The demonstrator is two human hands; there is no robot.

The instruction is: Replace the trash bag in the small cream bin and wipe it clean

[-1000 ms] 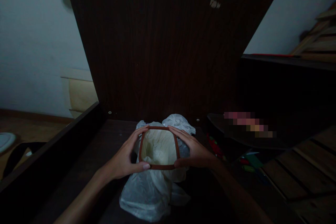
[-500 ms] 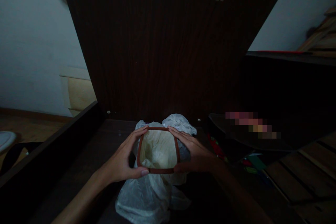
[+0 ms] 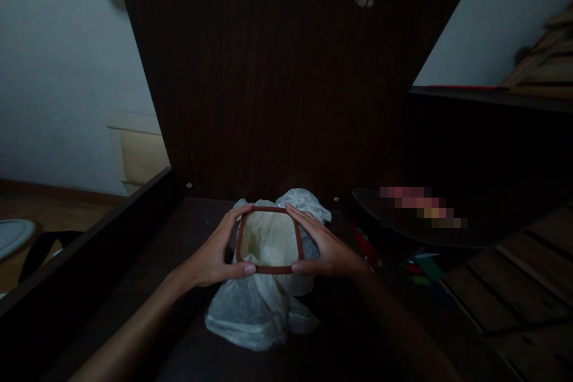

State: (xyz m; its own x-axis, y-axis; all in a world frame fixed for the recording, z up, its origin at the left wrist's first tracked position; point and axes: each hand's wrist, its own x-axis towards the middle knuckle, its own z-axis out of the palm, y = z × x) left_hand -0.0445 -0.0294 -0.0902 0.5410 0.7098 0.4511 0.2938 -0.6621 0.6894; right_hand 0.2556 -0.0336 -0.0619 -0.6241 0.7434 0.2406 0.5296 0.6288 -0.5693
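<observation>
**Left hand (image 3: 215, 256) and right hand (image 3: 331, 250) hold a square brown rim (image 3: 275, 270)**

Half a second ago, the near side of the rim was lower in the view and the opening looked bigger. Now the rim and both hands are higher in the view. The hands are the same way around it: fingers at the far corners, thumbs on the near edge, one hand pressed on each side.

Under and around the hands is a dark wooden surface (image 3: 174, 250). A low rail (image 3: 89, 256) runs along its left side. A tall dark board (image 3: 286, 83) stands past the hands, with two pale scuffs near the top. Far left are a pale wall (image 3: 58, 71) and a brown floor (image 3: 85, 210). To the right of the right hand are wooden slats (image 3: 496, 304) and a blurred-out pink thing (image 3: 416, 200).

Pale, wrinkly lining (image 3: 268, 239) fills the rim. A white plastic bag (image 3: 248, 319) spreads below it, nearer than the hands. More bunched plastic (image 3: 304, 200) sits just past the right fingers.
</observation>
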